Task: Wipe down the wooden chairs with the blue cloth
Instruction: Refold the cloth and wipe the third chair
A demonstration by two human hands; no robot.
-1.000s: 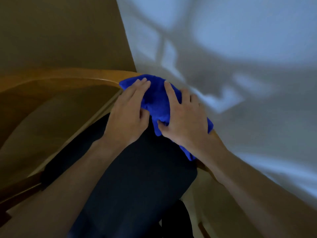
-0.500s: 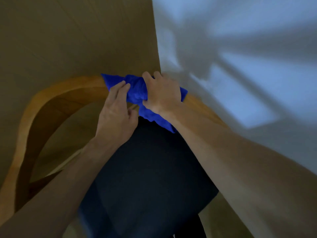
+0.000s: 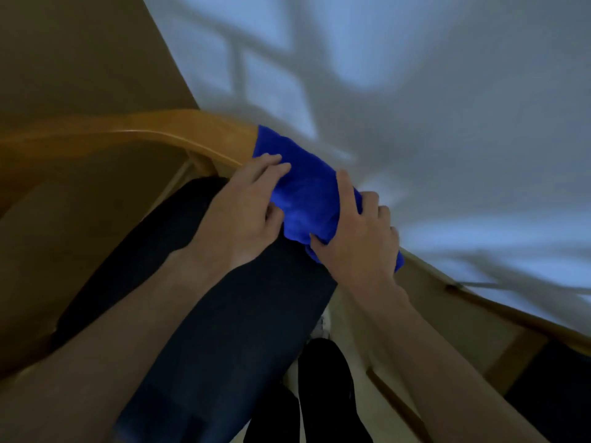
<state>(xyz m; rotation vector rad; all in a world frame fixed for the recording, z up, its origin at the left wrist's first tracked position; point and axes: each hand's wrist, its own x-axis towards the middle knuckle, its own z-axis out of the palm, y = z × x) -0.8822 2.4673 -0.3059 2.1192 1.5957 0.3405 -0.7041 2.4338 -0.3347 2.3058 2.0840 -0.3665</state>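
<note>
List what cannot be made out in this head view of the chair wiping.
- Curved wooden chair rail: the stretch under the blue cloth is covered, and its left end is cut off by the frame edge.
- Right hand: its outer fingertips curl over the cloth's far side, hidden.
- Chair seat and legs: blocked by the dark trouser leg and both forearms.
- White wall: blurred, with only shadows readable.

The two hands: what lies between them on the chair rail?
In the head view, the blue cloth lies between the left hand and the right hand, draped over the wooden chair rail; both hands grip it.
</note>
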